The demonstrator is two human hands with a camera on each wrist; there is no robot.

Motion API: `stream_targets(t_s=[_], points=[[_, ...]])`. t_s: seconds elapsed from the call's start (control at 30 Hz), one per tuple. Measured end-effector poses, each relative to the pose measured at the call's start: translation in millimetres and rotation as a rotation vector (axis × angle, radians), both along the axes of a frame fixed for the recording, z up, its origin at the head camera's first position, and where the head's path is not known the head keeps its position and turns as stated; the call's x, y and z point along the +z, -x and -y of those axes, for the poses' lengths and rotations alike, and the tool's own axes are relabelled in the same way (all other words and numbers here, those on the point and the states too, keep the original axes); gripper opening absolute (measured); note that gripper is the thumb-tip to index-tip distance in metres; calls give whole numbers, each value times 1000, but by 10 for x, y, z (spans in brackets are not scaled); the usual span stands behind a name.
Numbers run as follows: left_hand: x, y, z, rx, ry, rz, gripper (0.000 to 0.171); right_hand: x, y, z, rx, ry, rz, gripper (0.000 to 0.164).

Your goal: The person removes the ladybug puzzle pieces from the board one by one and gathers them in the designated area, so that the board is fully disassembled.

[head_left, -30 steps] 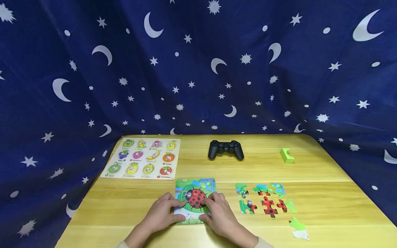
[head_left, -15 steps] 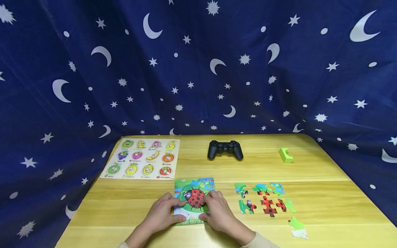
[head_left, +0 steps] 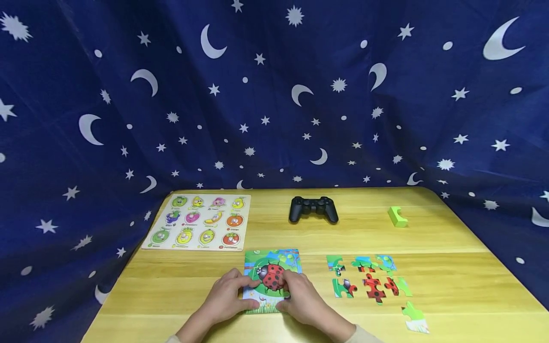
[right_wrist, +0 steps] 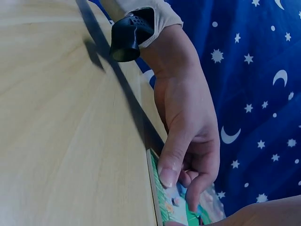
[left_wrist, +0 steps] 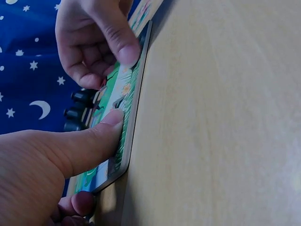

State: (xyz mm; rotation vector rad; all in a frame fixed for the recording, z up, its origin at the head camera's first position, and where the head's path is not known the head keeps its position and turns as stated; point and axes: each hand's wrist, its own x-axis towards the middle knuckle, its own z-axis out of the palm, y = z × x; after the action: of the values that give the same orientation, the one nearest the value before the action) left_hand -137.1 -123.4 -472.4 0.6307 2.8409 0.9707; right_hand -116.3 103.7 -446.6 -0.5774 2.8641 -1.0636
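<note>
A square ladybug puzzle board (head_left: 271,275) lies on the table in front of me. My left hand (head_left: 223,296) holds its left side, thumb on top by the front edge; in the left wrist view, this thumb (left_wrist: 106,129) presses the grassy border and other fingertips (left_wrist: 83,202) curl at the side. My right hand (head_left: 303,297) grips the right side, thumb near the front corner and index finger over the ladybug. Its remaining fingers are tucked out of sight in the head view. The right wrist view shows my left hand (right_wrist: 186,108) across the board.
Several loose ladybug jigsaw pieces (head_left: 374,288) lie right of the board, one piece (head_left: 414,315) nearer the front. A fruit peg puzzle (head_left: 201,217) sits at back left, a black game controller (head_left: 313,207) back centre, a green block (head_left: 397,217) back right. A star-and-moon curtain (head_left: 279,95) hangs behind.
The head view has shifted slightly. Both hands keep their places on the ladybug puzzle board, and the loose pieces stay where they were.
</note>
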Motion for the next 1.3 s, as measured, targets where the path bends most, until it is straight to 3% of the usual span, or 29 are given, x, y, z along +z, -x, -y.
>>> stream_targets(t_s=[0.2, 0.43, 0.67, 0.9, 1.17, 1.3], points=[[-2, 1, -5, -2, 4, 12, 50, -11, -13, -25, 3, 13, 4, 47], [1, 7, -4, -5, -6, 22, 49, -22, -14, -71, 9, 28, 6, 40], [19, 36, -38, -21, -6, 16, 49, 105, -110, -439, 0, 153, 36, 36], [50, 34, -11, -15, -1, 9, 49, 143, -380, -1053, -170, 162, 9, 39], [21, 22, -3, -26, -11, 18, 48, -14, -606, -1740, -397, 88, 216, 51], [13, 28, 6, -27, -9, 22, 50, -32, -671, -1997, -508, 12, 252, 53]])
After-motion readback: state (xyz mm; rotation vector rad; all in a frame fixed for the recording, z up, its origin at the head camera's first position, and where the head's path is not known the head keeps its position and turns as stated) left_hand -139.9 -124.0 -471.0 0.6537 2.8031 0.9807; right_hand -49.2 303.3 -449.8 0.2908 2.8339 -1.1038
